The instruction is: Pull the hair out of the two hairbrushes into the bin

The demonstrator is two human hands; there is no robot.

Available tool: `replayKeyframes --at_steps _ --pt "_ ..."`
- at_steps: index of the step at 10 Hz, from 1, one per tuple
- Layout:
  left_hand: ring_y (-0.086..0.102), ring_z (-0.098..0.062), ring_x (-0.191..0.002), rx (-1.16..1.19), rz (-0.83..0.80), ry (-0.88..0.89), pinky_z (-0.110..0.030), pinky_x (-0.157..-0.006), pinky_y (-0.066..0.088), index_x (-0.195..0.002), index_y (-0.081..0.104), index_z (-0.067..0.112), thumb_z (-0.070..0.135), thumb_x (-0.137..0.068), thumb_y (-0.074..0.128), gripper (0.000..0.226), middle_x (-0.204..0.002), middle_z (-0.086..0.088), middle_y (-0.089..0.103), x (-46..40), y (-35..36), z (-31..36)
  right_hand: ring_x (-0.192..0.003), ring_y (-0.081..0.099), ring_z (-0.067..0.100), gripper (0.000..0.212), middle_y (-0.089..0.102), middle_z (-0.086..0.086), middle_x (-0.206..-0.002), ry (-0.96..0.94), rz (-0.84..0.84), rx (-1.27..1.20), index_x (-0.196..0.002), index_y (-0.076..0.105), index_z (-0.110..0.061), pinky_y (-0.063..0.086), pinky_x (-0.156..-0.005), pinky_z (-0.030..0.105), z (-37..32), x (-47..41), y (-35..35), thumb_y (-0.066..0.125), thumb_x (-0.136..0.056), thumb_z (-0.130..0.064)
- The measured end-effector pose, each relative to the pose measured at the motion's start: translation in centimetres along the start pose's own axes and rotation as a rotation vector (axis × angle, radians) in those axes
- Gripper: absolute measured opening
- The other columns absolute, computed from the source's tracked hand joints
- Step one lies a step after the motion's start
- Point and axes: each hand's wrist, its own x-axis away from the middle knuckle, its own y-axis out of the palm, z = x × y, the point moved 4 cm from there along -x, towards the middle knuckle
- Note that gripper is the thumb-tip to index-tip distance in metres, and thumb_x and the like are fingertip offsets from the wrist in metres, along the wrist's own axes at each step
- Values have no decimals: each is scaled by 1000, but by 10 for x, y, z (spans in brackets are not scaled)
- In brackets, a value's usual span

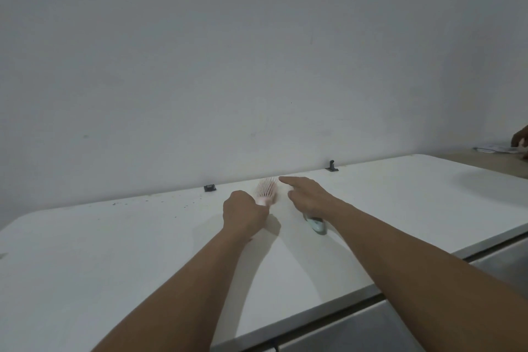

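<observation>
the pink hairbrush (266,191) sits near the far edge of the white table (114,251), close to the wall, bristles up, its long axis running from the near side toward the far side and tipped a little right. the left hand (243,213) is closed around its handle at the near end, so the head pokes out beyond the knuckles. just to the right of that head the right hand (310,197) hangs with the fingers loose and spread, holding nothing, the index finger stretched out toward the far tip of the bristles; it is very near them, whether it touches i can't tell. so the bristles lie to the left of those fingers, and the right hand is the one placed to pluck at them, i'd guess.

under the right wrist a second, pale green hairbrush (316,223) lies on the table, only its near end showing. any hair in either brush is too fine to make out, and no bin is in sight. at the far right edge, another person's hand (521,141) rests on a separate surface.
</observation>
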Motion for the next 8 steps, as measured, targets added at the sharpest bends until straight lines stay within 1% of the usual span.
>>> replayKeyframes --at_steps 1,2,3,4,5,6,7,8 --pt "44 -28 -60 43 -9 -1 -26 -47 33 -59 40 13 25 -77 70 36 -62 -7 42 3 -2 1 -137 40 23 53 40 1 -153 7 62 -97 -145 41 -27 29 -115 40 2 13 -10 38 -93 -16" --pt "42 -24 -59 147 -18 -18 -27 -48 33 -63 42 15 25 -75 65 28 -66 -7 43 8 -6 1 -133 44 25 43 48 8 -146 -11 175 -189 -139 48 -13 31 -108 33 11 30 -18 41 -98 -21" --pt "44 -26 -61 193 -10 -35 -30 -53 33 -60 39 16 24 -84 53 29 -65 -6 45 14 -12 0 -133 43 23 42 47 6 -146 28 248 -263 -140 47 -18 33 -110 36 29 48 -24 39 -100 -27" --pt "51 -20 -55 329 -42 -123 -30 -49 43 -69 47 17 13 -93 43 25 -71 -5 53 20 -16 -4 -131 45 25 43 45 5 -147 93 253 -259 -141 44 -21 39 -105 39 45 61 -31 35 -98 -20" --pt "55 -24 -70 271 -30 -71 -31 -65 45 -78 55 15 4 -91 39 24 -83 -8 61 30 -24 -4 -132 44 25 54 42 8 -149 63 217 -164 -143 40 -18 40 -98 33 51 76 -33 35 -92 -3" --pt "52 -24 -78 291 -27 -51 -30 -69 38 -74 52 16 1 -82 39 22 -88 -9 62 43 -32 -6 -134 43 25 58 44 8 -148 53 164 -61 -144 38 -15 37 -105 33 52 90 -34 37 -89 0" --pt "48 -20 -79 273 -22 -31 -32 -73 34 -77 50 18 6 -78 41 14 -86 -8 56 53 -38 -10 -133 44 27 54 47 9 -146 53 135 83 -143 39 -14 37 -109 36 54 99 -31 39 -90 -7" --pt "43 -21 -73 244 -11 7 -32 -68 32 -78 52 16 0 -79 47 17 -78 -2 50 64 -45 -17 -132 45 28 46 48 8 -146 87 131 184 -143 40 -13 36 -108 37 58 107 -34 38 -97 -21"
